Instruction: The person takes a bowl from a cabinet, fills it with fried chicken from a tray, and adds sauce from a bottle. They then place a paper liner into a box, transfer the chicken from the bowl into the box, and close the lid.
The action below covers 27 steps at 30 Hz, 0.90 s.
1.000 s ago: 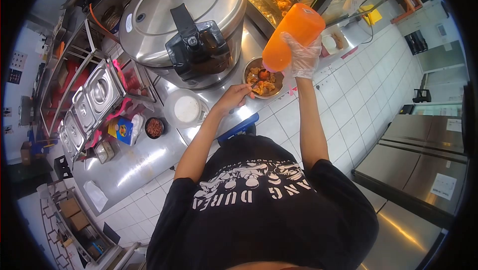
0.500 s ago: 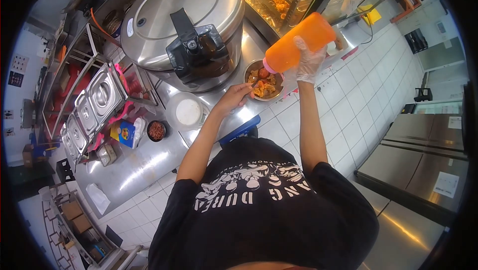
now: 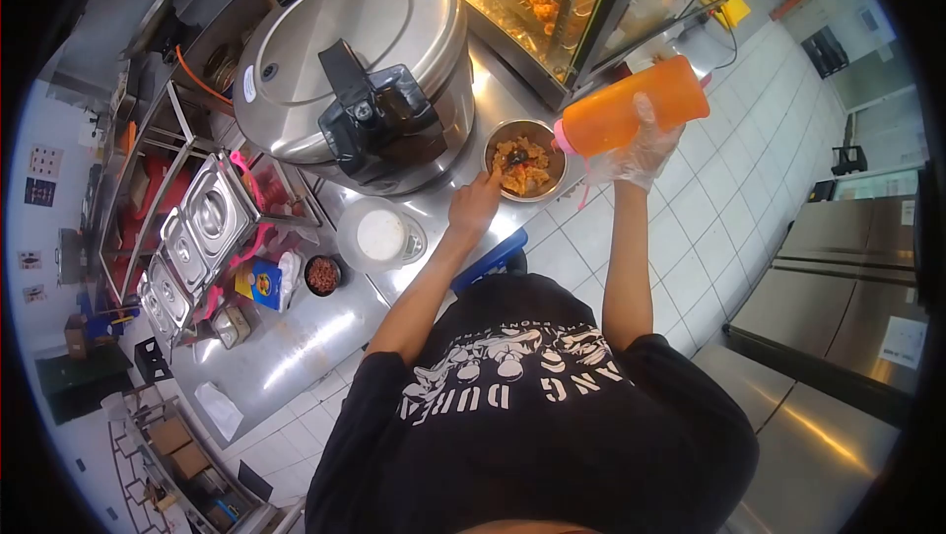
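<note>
In the head view, my right hand (image 3: 645,152), in a clear plastic glove, is wrapped round an orange squeeze bottle (image 3: 631,105). The bottle lies nearly level, its pink cap towards a round metal bowl (image 3: 559,177) and just right of the rim. Pieces of food in brownish-orange sauce (image 3: 527,177) fill the bottom of the bowl. At its left rim, my bare left hand (image 3: 476,204) has its fingers closed on the handle of a spoon (image 3: 516,156), whose dark head rests among the food. Most of the handle is hidden by my fingers.
A large steel cooker (image 3: 350,71) stands left of the bowl on the steel counter (image 3: 266,347). Nearby are a white-lidded tub (image 3: 381,235), a dark bowl of reddish bits (image 3: 322,276) and lidded steel pans (image 3: 209,214). A lit glass food cabinet (image 3: 537,2) is behind.
The orange bottle has moved right with my right hand, from over the bowl to beside it, and is tilted less. The spoon's head has lowered into the food.
</note>
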Each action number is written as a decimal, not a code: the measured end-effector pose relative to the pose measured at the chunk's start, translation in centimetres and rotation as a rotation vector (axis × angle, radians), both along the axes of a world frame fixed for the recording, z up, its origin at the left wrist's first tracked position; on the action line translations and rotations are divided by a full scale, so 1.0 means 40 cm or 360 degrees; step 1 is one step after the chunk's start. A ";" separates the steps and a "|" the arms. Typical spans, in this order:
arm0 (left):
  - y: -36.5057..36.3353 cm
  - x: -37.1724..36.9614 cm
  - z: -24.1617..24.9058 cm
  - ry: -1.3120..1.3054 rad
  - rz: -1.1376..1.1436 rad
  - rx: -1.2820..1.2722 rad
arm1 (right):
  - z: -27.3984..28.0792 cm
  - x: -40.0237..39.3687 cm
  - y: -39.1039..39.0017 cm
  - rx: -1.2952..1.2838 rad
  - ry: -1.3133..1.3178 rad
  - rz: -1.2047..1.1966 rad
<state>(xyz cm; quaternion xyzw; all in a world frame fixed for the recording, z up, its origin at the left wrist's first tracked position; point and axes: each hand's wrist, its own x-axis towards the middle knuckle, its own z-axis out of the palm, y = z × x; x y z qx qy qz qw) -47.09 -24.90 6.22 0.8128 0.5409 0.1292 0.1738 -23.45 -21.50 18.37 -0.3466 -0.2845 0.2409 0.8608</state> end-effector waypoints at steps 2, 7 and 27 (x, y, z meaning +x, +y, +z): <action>-0.010 0.015 0.038 -0.0019 0.0026 0.0068 | 0.011 0.021 0.012 0.0002 0.0009 -0.0012; -0.001 0.000 -0.010 0.0161 0.0054 0.0088 | 0.014 0.015 -0.022 0.0035 0.0031 0.0060; -0.068 -0.035 -0.032 0.0145 0.0006 0.0307 | -0.029 -0.014 -0.027 0.0025 0.0144 0.0188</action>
